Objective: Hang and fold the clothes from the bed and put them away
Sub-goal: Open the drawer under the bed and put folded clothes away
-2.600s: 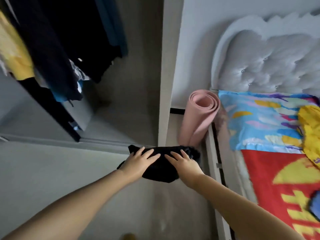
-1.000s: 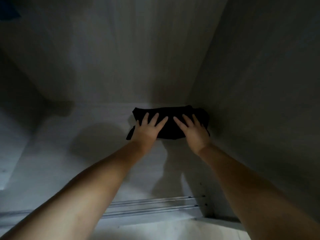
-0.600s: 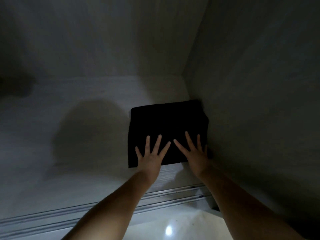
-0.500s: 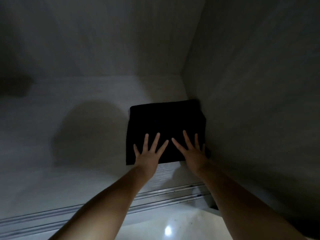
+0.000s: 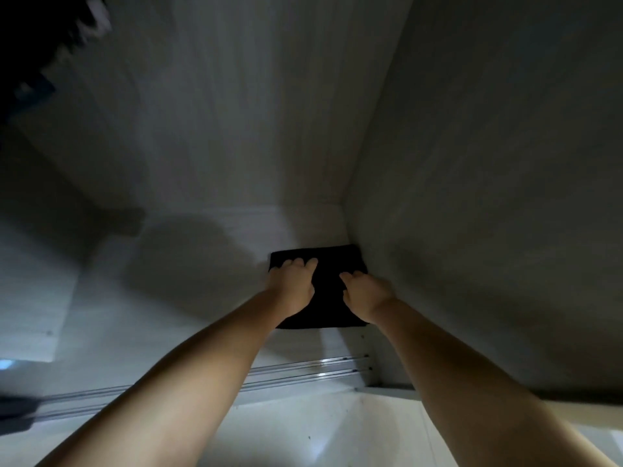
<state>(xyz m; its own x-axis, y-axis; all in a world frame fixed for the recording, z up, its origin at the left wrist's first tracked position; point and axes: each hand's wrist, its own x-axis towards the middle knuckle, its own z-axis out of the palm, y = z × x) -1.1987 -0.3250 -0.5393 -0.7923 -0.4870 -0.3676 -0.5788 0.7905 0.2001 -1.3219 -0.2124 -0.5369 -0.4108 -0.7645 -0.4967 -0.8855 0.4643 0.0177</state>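
Since half a second ago our hands have slid further onto the folded black garment (image 5: 332, 291), which lies on the wardrobe floor (image 5: 202, 308) against the right wall (image 5: 472, 230). Our left hand (image 5: 292, 287) and right hand (image 5: 365, 296) press on it, fingers bent downward; whether they grip the cloth we cannot tell. Sliding-door rails (image 5: 303, 372) cross beneath our forearms. Dark hanging clothes (image 5: 37, 45) are cut off at top left, blurred.

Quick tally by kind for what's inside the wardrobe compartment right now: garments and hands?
Folded black garment: 1, lying in the right back corner of the wardrobe floor
Hands resting on it: 2, left hand and right hand
Total: 3
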